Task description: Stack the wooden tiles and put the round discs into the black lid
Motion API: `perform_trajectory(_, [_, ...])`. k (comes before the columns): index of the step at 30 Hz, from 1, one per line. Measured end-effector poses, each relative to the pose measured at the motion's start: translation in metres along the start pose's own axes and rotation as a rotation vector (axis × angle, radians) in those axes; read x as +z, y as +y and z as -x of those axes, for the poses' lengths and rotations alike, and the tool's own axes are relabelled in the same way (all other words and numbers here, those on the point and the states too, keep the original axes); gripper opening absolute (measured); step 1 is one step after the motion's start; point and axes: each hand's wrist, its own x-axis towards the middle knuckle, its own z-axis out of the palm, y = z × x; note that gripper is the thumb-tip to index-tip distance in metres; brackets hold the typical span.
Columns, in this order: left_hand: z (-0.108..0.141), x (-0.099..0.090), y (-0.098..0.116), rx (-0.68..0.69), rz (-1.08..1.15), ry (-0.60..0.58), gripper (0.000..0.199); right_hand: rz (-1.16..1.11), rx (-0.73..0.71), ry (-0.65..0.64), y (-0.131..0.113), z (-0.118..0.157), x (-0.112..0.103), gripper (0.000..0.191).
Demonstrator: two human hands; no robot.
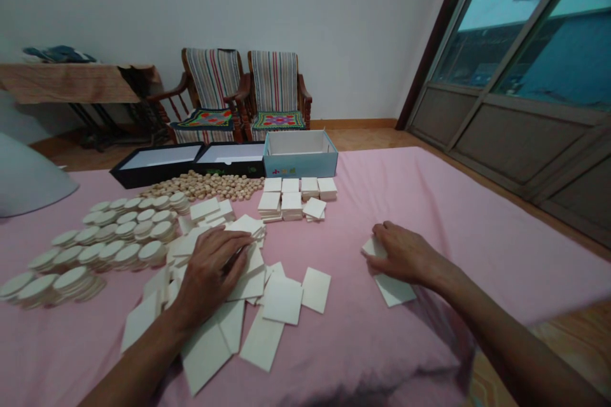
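We rest our left hand point(212, 267) on the pile of square tiles point(248, 283), in front and left of the light blue box point(300, 164). Its fingers curl; we cannot tell whether they grasp a tile. In front and right of the box, our right hand point(401, 254) grips the separate white tiles point(394, 290) at their edges. Neat tile stacks point(291, 202) stand directly before the box; round discs point(107, 249) lie farther left of it.

The right hand point(398, 253) partly hides white squares point(395, 291), while the picture's edges crop 2 forearms point(143, 353).
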Motion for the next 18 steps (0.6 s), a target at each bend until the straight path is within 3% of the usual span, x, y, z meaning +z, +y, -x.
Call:
perform_trajectory(4, [-0.001,-0.001,0.002,-0.006,0.010,-0.002,0.018,-0.121,-0.192,0.148,-0.014,-0.031,-0.010,0.040])
perform_trajectory(11, [0.000,-0.003,0.004,-0.015,0.016,0.001,0.018,-0.110,-0.270,0.275,-0.052,-0.093,-0.015,0.041])
perform_trajectory(14, [0.000,-0.005,0.005,-0.012,0.022,-0.006,0.017,-0.147,-0.294,0.308,-0.053,-0.098,-0.015,0.034])
perform_trajectory(18, [-0.002,-0.009,0.008,-0.012,0.029,0.009,0.018,-0.239,-0.335,0.292,-0.035,-0.078,-0.013,0.027])
